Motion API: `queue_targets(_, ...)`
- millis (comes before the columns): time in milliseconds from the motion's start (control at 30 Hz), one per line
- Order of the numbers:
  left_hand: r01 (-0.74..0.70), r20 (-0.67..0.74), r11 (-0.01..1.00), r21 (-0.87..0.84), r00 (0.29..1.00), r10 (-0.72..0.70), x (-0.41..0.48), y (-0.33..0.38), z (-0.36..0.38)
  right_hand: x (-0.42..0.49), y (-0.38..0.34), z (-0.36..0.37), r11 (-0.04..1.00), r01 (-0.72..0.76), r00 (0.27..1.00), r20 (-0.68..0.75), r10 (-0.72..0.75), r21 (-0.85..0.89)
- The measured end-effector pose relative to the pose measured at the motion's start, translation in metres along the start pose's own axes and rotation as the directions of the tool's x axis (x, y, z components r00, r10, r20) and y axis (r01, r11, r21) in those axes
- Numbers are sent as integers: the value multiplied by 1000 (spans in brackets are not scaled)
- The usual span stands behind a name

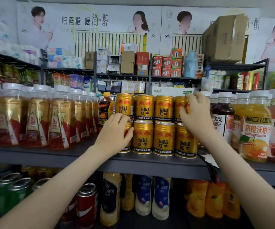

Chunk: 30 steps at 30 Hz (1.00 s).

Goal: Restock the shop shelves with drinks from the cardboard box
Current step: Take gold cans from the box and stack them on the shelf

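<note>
Our left hand (115,129) has its grip curled round the leftmost can (127,138) of the bottom row, which stands on the middle shelf (150,161). Beside it three more gold cans (142,138) stand in line, with a second tier (144,106) of the same cans stacked on their lids. Our right hand (198,113) has its grip wrapped round the rightmost can (179,107) of that upper tier, fingers over its top and thumb at its side. We judge this slot well advanced: both tiers look full across the front, and the two end cans seem to be the ones being seated or squared up. How deep the rows run behind we cannot tell, and where the stock comes from does not show, so we cannot count what is left. Around the slot, from the left, stands a long rank of white-capped bottles (59,121), then a black bottle with a yellow cap (106,109) just beside the upper tier, crowding our left hand. To the right a dark juice bottle (222,116) stands close by our right wrist, then orange juice bottles (255,129). A loose white slip (209,160) lies at the shelf edge below the right forearm and could snag.
</note>
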State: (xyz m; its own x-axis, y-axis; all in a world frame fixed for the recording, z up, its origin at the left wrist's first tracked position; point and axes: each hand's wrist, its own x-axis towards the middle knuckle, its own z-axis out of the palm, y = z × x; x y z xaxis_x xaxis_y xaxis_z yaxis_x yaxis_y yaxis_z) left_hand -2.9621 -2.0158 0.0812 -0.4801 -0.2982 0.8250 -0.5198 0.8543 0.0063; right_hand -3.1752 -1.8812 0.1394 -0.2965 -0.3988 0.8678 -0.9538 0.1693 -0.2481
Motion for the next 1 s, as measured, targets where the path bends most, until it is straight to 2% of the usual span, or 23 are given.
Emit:
queue_targets(167, 46, -18, 999, 19, 999, -46, -15, 4, -4, -38, -41, 15, 964, 259, 966, -36, -258, 55)
queue_targets(233, 48, -28, 999, 2, 998, -48, -22, 7, -9, -57, -58, 22, 943, 318, 948, -57, -314, 102)
queue_targets(400, 65, -25, 997, -42, 998, -66, -78, -3, -42, -116, -121, 40, 857, 375, 923, -56, -381, 354)
queue_targets(567, 140, 41, 990, -19, 989, -139, -183, -49, -79, -181, -206, 78, 758, 392, 866, 69, -496, 522)
queue_targets(700, 314, 106, 949, 39, 943, -316, -289, -112, -122, -243, -293, 123, 676, 354, 789, 182, -587, 646)
queue_targets(800, 506, 160, 855, 117, 840, -519, -375, -162, -161, -297, -368, 158, 633, 289, 709, 284, -645, 718)
queue_targets(900, 712, 261, 675, 193, 626, -735, -455, -206, -205, -357, -439, 194, 639, 164, 608, 433, -666, 752)
queue_targets(1000, 812, 285, 510, 283, 436, -854, -525, -243, -244, -410, -498, 229, 669, 90, 487, 553, -676, 738)
